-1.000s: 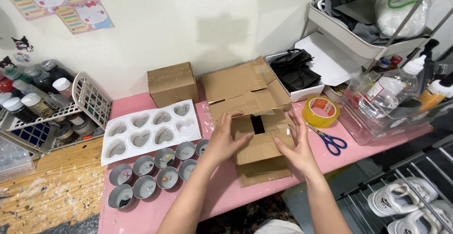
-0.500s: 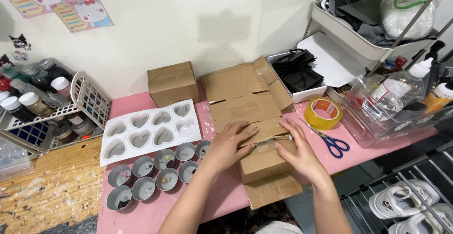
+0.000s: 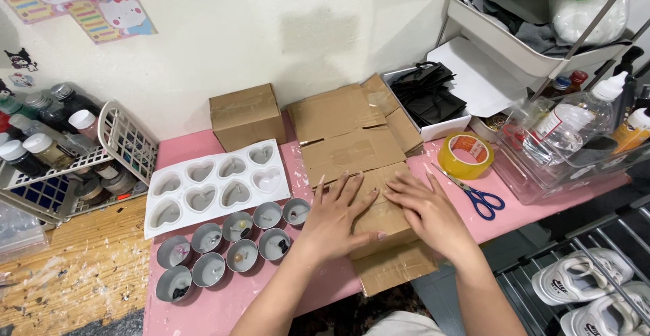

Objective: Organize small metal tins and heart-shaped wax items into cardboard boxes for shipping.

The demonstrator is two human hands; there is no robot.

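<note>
Brown corrugated cardboard box (image 3: 359,153) lies flattened under both hands (image 3: 379,217).

**Pink Table, Brown Cardboard, One Yellow Roll**

The table (image 3: 223,295) is pink. The flattened cardboard box (image 3: 352,146) and the small closed box (image 3: 245,115) far left are plain brown. The heart mould (image 3: 215,188) is white, the tins (image 3: 230,251) grey, the tape roll (image 3: 465,156) yellow, the scissors (image 3: 482,199) blue-handled.
</note>
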